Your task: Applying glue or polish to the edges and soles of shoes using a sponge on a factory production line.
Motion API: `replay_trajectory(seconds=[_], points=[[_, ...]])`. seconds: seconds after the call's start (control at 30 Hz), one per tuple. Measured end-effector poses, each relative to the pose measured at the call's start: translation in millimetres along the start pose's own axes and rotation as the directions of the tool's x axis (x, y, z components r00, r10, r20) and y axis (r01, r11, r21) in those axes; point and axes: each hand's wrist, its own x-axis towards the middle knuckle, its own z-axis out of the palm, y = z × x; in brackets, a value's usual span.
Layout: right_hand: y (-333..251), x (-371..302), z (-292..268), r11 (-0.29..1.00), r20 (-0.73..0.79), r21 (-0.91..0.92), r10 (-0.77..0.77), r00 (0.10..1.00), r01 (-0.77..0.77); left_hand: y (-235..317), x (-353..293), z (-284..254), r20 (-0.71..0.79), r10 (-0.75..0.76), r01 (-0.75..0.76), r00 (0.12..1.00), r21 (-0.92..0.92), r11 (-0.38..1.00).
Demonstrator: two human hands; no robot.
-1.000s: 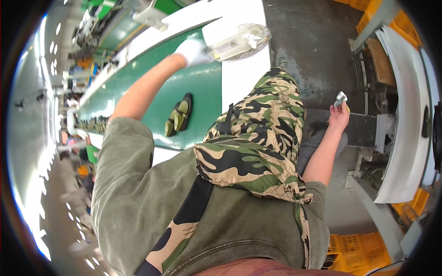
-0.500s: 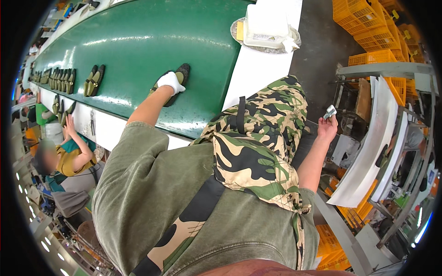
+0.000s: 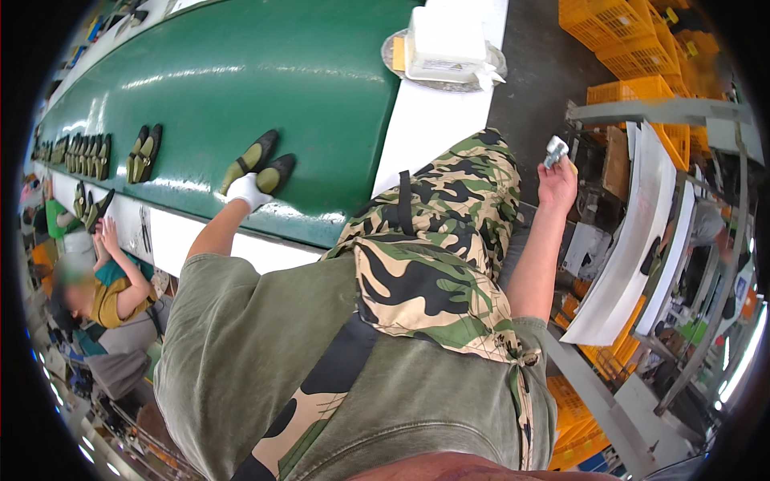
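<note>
A pair of shoes (image 3: pixel 255 157), dark at the toes with olive insides and straps, lies on the green conveyor belt (image 3: pixel 321 96) with toes pointing away to the right. At the heel ends, my left hand (image 3: pixel 247 192) in a white glove is closed on the pair, partly hiding the heels. Bare and raised off to the right, away from the belt, my right hand (image 3: pixel 557 186) grips a small silvery-white object (image 3: pixel 555 151) between its fingers. Its exact kind is too small to make out.
More shoe pairs (image 3: pixel 144 152) stand in a row leftward along the belt. A white plastic container (image 3: pixel 446 44) sits on an oval tray at the far white edge. Left, another person (image 3: pixel 120 293) works beside the belt. Yellow crates (image 3: pixel 618 32) and a metal rack (image 3: pixel 658 116) fill the right.
My left hand has moved left and nearer along the belt, and the shoes now lie more spread and visible. My right hand, still holding the small object, has risen slightly.
</note>
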Motion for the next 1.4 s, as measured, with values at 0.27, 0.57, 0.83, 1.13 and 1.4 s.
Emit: replay_trajectory(seconds=[0.27,0.57,0.83,1.13,1.4], points=[[11,8,58,0.98,-0.034,0.132,0.152,0.988,-0.146,-14,51,-29,0.015,-0.121,0.119,0.993,-0.344,0.931],[-13,-32,121,0.991,0.038,-0.13,0.009,0.999,-0.004,235,32,-99,-0.27,0.71,0.186,0.65,-0.849,-0.494],[-33,-77,162,0.907,0.283,-0.251,-0.266,0.921,0.339,351,-30,-162,-0.626,0.647,-0.541,0.435,-0.756,-0.369],[-27,-79,164,0.85,0.217,-0.314,-0.369,0.904,0.422,348,-61,-184,-0.704,0.71,-0.999,0.0,0.025,0.024],[-36,-103,184,0.781,0.337,-0.339,-0.419,0.843,0.524,366,-89,-199,-0.765,0.644,-0.994,-0.006,-0.065,-0.086]])
